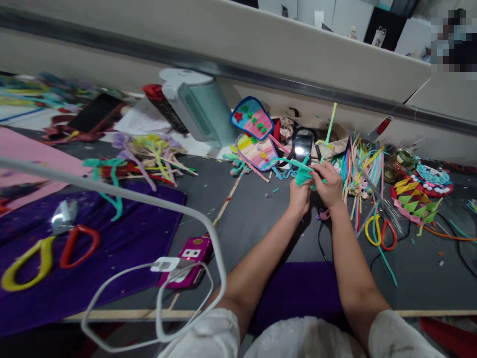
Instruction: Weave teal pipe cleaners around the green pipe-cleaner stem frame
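Note:
Both hands meet over the middle of the table. My left hand (299, 196) is closed on a teal fuzzy pipe-cleaner piece (303, 176); a loose teal strand runs from it to the left. Close against it, my right hand (329, 185) has its fingers pinched at the right side of the same piece. A yellow-green pipe cleaner (331, 124) stands up behind the right hand; whether that hand grips it I cannot tell. The fingertips partly cover the teal piece. Just beyond lie a yellow-and-pink striped pipe-cleaner panel (253, 149) and a blue one (252, 118).
A pale green kettle (208, 107) stands at the back. Scissors with yellow and red handles (388, 233) lie right, larger ones (44, 253) left on purple cloth (122, 268). A white cable (186, 209) loops over a magenta power strip (194, 253). Pipe cleaners (367, 159) are bunched right.

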A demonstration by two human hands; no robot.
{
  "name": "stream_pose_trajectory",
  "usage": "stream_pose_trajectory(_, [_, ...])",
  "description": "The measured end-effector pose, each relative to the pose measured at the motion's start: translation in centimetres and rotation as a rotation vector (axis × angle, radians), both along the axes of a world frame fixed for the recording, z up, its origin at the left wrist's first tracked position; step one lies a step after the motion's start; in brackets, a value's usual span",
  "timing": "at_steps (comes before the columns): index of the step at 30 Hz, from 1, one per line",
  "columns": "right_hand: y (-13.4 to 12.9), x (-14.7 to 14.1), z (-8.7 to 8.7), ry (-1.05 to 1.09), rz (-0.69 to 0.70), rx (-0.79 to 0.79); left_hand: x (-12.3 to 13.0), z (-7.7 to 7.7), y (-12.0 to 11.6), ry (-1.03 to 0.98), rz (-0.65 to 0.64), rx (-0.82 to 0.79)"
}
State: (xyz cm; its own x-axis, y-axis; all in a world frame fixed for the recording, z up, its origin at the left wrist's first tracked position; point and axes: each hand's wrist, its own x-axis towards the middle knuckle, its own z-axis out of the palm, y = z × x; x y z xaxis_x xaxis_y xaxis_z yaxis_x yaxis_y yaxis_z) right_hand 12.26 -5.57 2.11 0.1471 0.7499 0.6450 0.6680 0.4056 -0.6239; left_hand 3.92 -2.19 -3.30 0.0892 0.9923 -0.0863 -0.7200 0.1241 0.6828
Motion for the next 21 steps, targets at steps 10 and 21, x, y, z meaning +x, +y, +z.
stream_pose_trajectory(10, [0.3,-1.0,-0.5,-0.011,-0.059,-0.003,1.1,0.1,-1.7,0.025,-0.012,0.035])
stream_pose_trajectory(21, [1.0,0.6,-0.5,0.684,0.034,-0.010,1.1,-1.5,0.1,-0.138,-0.068,-0.180])
